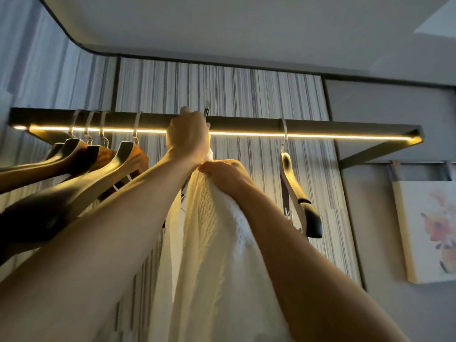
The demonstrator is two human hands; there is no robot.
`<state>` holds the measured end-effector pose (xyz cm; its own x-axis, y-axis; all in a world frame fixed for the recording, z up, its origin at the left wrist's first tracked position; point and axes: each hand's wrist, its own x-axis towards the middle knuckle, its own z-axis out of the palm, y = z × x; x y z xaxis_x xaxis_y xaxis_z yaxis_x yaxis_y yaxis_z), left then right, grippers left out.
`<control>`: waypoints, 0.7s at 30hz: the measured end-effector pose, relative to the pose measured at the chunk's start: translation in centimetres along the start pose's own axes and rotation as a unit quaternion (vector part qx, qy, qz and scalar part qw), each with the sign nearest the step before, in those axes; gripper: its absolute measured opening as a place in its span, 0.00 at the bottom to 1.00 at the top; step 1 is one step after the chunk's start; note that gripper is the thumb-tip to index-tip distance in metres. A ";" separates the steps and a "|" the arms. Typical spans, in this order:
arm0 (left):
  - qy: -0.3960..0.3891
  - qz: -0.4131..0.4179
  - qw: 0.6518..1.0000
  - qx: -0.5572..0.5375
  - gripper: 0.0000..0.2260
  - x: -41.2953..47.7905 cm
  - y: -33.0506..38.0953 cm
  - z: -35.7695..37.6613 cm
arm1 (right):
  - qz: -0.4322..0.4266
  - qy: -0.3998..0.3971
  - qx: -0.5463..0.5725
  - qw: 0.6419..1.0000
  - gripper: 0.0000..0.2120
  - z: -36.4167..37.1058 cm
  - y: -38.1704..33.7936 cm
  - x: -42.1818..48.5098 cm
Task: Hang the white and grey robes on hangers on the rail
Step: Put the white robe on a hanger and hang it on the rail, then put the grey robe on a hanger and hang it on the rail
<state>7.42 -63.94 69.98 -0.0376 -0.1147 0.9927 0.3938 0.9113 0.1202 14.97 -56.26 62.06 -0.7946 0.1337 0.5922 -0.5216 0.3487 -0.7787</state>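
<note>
The left hand [188, 134] clasps what seems the hanger hook [206, 110] just above the rail [320, 127]; the right hand [223, 172], directly below, grips the white robe [209, 243] hanging down.

Both forearms are bare from elbow to wrist, no sleeve in view, and neither the left hand [187, 134] nor the right hand [222, 172] wears anything.

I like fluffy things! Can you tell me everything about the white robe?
The white robe looks soft and fluffy, with a ribbed, knitted-looking part down the middle. It hangs in long folds below the lit rail. The right hand pinches its top edge. The left hand is raised at the rail above it, beside a hook.
</note>
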 end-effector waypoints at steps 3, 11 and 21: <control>-0.045 0.021 0.997 0.058 0.10 -0.5 0.4 0.5 | 0.025 0.003 -0.013 1.000 0.17 -0.3 0.4 -0.2; -0.112 -0.089 0.981 -0.130 0.14 -3.4 0.5 2.1 | 0.024 -0.013 0.015 1.000 0.12 -2.1 1.5 -1.9; -0.324 -0.215 0.841 -0.376 0.08 -9.5 0.0 -6.4 | -0.144 0.023 -0.169 0.975 0.10 -2.2 2.0 -3.6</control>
<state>13.64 -65.34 60.47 -0.7215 0.0930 0.6861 0.6766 0.3051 0.6702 17.43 -54.02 58.79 -0.6117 0.0232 0.7908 -0.5825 0.6631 -0.4701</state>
